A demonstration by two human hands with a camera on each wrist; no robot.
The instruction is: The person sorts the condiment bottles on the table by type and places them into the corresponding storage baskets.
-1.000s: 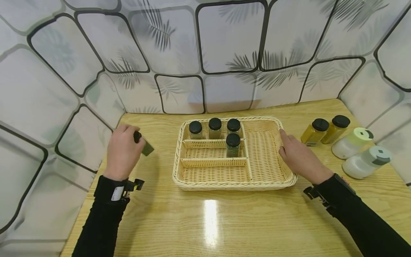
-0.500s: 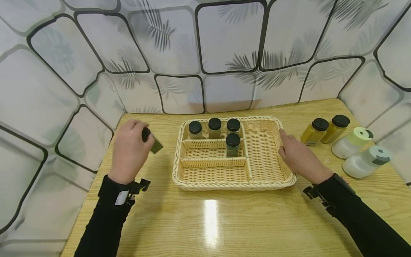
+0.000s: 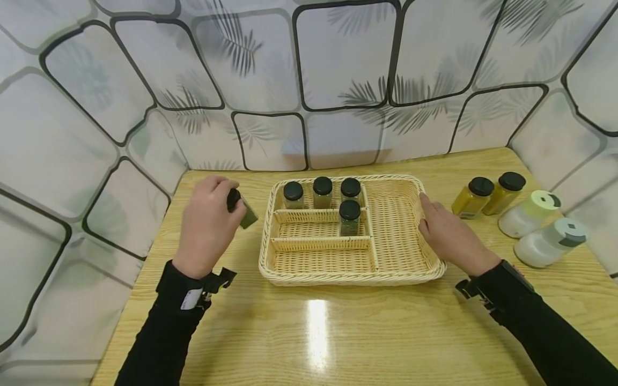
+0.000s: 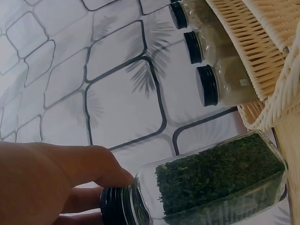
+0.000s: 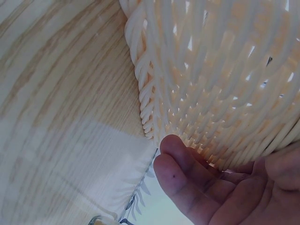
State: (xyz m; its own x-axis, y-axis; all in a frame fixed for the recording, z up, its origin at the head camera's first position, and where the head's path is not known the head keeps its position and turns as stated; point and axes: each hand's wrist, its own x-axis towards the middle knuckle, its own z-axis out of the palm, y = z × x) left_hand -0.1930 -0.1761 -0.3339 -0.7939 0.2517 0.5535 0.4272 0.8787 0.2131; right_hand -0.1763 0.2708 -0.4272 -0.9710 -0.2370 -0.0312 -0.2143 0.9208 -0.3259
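My left hand (image 3: 207, 225) pinches the black lid of a glass spice jar (image 4: 220, 178) filled with dried green herbs. The jar is tilted, left of a wicker basket (image 3: 318, 279), its base pointing toward the basket. On the basket's right side my right hand (image 3: 451, 236) grips the rim; the right wrist view shows its fingers (image 5: 176, 171) against the woven wall. Three black-lidded jars (image 3: 322, 193) stand in the basket's back-left compartment. Another jar (image 3: 350, 219), with dark green contents, stands at the right end of the middle compartment.
Right of the basket stand two black-lidded jars with yellow contents (image 3: 472, 198) and two white bottles, one with a yellow-green cap (image 3: 530, 214) and one with a pale cap (image 3: 550, 244). Patterned curtain-like walls (image 3: 347, 59) enclose the wooden table (image 3: 386, 332) at back and sides.
My left hand has moved right with the herb jar, closer to the basket. My right hand and the basket have stayed in place.
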